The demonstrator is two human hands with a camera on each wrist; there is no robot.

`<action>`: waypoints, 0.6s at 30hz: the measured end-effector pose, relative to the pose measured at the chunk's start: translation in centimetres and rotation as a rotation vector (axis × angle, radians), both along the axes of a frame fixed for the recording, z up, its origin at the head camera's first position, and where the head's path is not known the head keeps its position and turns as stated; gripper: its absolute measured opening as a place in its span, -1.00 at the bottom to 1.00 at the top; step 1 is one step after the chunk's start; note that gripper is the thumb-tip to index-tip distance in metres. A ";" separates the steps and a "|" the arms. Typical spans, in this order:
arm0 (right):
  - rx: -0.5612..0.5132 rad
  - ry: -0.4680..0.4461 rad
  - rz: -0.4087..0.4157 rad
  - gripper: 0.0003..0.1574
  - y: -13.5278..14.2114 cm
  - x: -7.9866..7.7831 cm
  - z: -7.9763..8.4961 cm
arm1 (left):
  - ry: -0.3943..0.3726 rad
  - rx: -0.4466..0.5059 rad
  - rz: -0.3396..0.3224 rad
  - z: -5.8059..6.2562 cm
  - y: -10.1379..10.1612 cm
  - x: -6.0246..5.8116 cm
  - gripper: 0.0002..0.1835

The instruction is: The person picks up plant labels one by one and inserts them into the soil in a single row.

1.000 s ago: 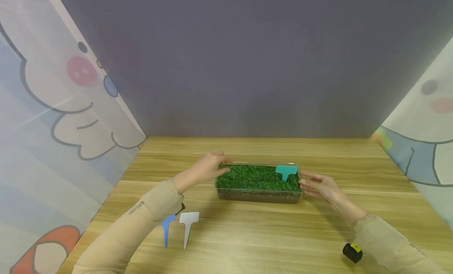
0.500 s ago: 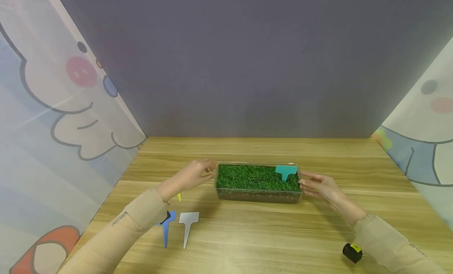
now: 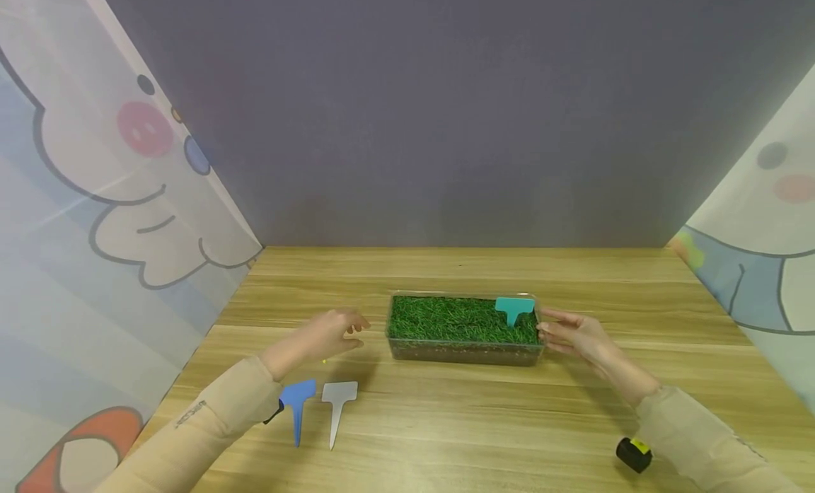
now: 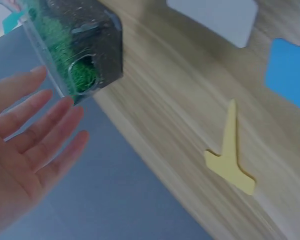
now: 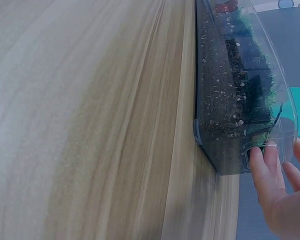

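A clear box (image 3: 465,355) filled with soil and green grass stands mid-table. My right hand (image 3: 576,337) holds its right end, the fingers (image 5: 262,167) in the end's cut-out and the thumb near the rim. A teal T-shaped plant label (image 3: 514,308) stands upright in the grass near that end. My left hand (image 3: 321,337) hovers left of the box, its fingers spread and relaxed, holding nothing. A yellow plant label (image 4: 229,160) lies on the table, mostly hidden under this hand in the head view. Nearer me lie a blue plant label (image 3: 297,401) and a white one (image 3: 339,401).
The wooden table (image 3: 446,415) ends at a dark grey wall (image 3: 446,125). Cartoon-printed panels (image 3: 108,182) flank it on both sides. A small black block (image 3: 633,454) with a yellow mark sits beside the right sleeve.
My left hand has drawn back from the box's left end, leftward and toward me, over the yellow label. The right hand and the box have kept their places.
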State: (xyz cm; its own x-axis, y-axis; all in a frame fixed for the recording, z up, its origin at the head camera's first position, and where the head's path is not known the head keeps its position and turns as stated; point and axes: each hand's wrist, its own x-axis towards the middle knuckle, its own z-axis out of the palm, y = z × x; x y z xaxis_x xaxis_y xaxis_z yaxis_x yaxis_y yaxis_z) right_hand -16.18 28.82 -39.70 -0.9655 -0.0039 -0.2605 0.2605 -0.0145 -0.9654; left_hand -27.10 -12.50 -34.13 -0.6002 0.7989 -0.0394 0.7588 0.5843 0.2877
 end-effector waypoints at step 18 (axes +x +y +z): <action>-0.002 0.003 0.003 -0.24 -0.1 0.1 0.1 | -0.154 -0.166 -0.009 -2.8 -1.6 1.7 -0.50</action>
